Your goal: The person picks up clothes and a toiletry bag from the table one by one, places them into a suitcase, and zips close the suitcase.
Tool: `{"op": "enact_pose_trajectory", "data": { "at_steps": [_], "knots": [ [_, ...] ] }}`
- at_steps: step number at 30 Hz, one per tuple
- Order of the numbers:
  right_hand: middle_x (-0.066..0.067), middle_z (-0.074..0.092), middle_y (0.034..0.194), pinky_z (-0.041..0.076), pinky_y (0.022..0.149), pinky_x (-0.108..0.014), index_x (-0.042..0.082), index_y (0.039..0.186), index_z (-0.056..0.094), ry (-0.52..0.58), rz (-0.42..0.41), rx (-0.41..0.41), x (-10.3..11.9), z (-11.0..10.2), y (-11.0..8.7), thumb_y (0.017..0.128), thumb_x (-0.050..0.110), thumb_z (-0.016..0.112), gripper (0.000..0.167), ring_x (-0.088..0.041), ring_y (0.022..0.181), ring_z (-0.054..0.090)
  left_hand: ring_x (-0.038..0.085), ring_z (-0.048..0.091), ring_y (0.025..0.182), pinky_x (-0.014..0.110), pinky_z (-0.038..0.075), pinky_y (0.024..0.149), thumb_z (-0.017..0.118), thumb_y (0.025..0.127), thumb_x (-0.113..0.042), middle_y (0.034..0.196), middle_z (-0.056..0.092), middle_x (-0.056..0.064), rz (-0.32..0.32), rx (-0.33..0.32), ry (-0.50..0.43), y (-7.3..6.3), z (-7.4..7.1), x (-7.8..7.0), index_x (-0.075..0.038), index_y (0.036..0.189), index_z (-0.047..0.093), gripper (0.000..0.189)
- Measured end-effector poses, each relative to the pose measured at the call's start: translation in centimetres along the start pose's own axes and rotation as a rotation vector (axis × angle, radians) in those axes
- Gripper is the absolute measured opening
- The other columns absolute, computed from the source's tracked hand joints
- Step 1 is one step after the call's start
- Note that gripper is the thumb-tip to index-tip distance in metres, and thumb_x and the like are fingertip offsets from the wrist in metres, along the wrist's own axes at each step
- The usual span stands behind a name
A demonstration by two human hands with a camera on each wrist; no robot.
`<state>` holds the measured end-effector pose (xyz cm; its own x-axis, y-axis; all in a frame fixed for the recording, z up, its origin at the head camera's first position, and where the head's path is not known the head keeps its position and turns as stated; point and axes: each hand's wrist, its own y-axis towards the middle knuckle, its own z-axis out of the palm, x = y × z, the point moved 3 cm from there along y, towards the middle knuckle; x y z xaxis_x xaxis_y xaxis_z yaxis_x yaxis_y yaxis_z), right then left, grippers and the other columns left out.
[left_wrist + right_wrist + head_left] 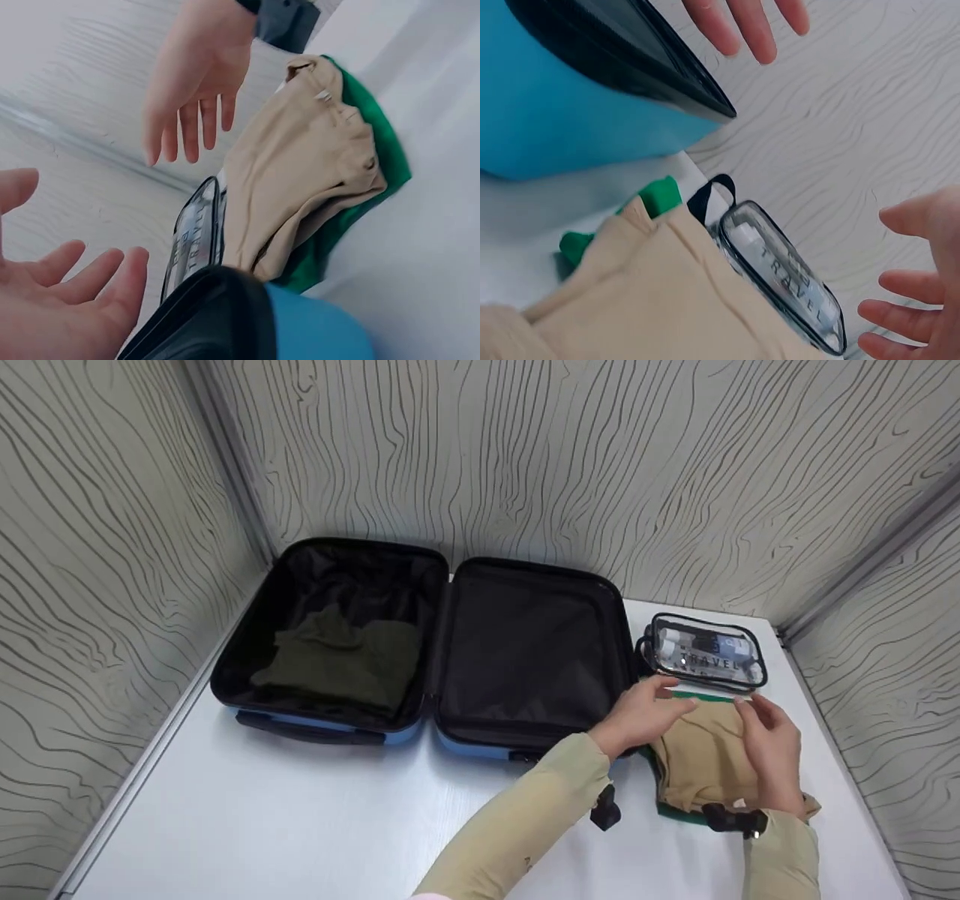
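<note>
Beige folded trousers or shorts [709, 746] with a waistband and button lie on a folded green cloth [375, 127], at the right of the white table. My left hand [645, 714] hovers over their left side, close to the suitcase's edge, fingers loosely extended and nothing held. Over the right side of the beige garment is my right hand [776, 746], also empty, its fingers relaxed and parted in the right wrist view. Both palms face each other with a gap between them. Behind the garments sits a clear travel pouch [705, 652] with black trim and bottles inside.
An open blue suitcase [469, 746] with black lining lies left of the garments. Its left half holds a dark green garment [341, 660]. Wood-patterned panels [525, 457] enclose the table [262, 817] at the back and sides.
</note>
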<state>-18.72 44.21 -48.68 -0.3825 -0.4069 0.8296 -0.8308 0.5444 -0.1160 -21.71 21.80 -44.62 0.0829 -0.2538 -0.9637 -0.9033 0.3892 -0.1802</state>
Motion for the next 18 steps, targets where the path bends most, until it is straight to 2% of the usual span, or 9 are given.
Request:
{"op": "enact_pose_trajectory", "data": {
  "at_steps": [5,8,13,15,18],
  "knots": [
    [-0.025,0.038,0.156,0.026,0.117,-0.047,0.001,0.158,0.034,-0.004,0.003,-0.003,-0.8,-0.8,-0.2,0.105,0.048,0.046,0.072,-0.039,0.143,0.035,0.008,0.057,0.117,0.028,0.046,0.096,0.052,0.105,-0.049,0.128,0.063,-0.007,-0.024,0.054,0.001,-0.5,1.1,0.6,-0.019,0.137,0.063,0.046],
    [-0.025,0.037,0.157,0.026,0.117,-0.049,0.001,0.158,0.033,-0.008,0.021,-0.005,-1.3,-1.1,-0.3,0.105,0.049,0.044,0.073,-0.04,0.143,0.034,0.008,0.056,0.12,0.027,0.044,0.099,0.047,0.106,-0.051,0.13,0.062,-0.007,-0.024,0.077,-0.006,-0.7,1.7,1.0,-0.016,0.137,0.064,0.05],
    [-0.026,0.035,0.157,0.026,0.117,-0.05,0.0,0.158,0.033,-0.015,0.046,-0.014,-2.1,-1.6,-0.3,0.105,0.049,0.044,0.073,-0.041,0.143,0.033,0.009,0.059,0.111,0.027,0.045,0.098,0.052,0.106,-0.043,0.118,0.066,-0.005,-0.081,0.107,-0.073,-1.1,3.1,2.2,-0.011,0.132,0.068,0.044],
    [-0.026,0.036,0.157,0.027,0.116,-0.049,0.0,0.157,0.034,-0.02,0.055,-0.028,-2.4,-1.9,-0.2,0.105,0.048,0.045,0.072,-0.04,0.143,0.034,0.009,0.06,0.109,0.027,0.045,0.097,0.056,0.104,-0.039,0.114,0.067,-0.003,-0.117,0.134,-0.058,-1.5,3.7,2.8,-0.008,0.13,0.069,0.042],
    [-0.026,0.038,0.156,0.03,0.114,-0.047,-0.001,0.157,0.035,-0.026,0.062,-0.053,-2.8,-2.2,-0.2,0.104,0.047,0.047,0.072,-0.039,0.142,0.035,0.009,0.058,0.114,0.027,0.045,0.1,0.058,0.103,-0.037,0.121,0.066,-0.002,-0.161,0.174,0.017,-2.1,4.7,3.8,-0.007,0.132,0.067,0.042]
  ]
}}
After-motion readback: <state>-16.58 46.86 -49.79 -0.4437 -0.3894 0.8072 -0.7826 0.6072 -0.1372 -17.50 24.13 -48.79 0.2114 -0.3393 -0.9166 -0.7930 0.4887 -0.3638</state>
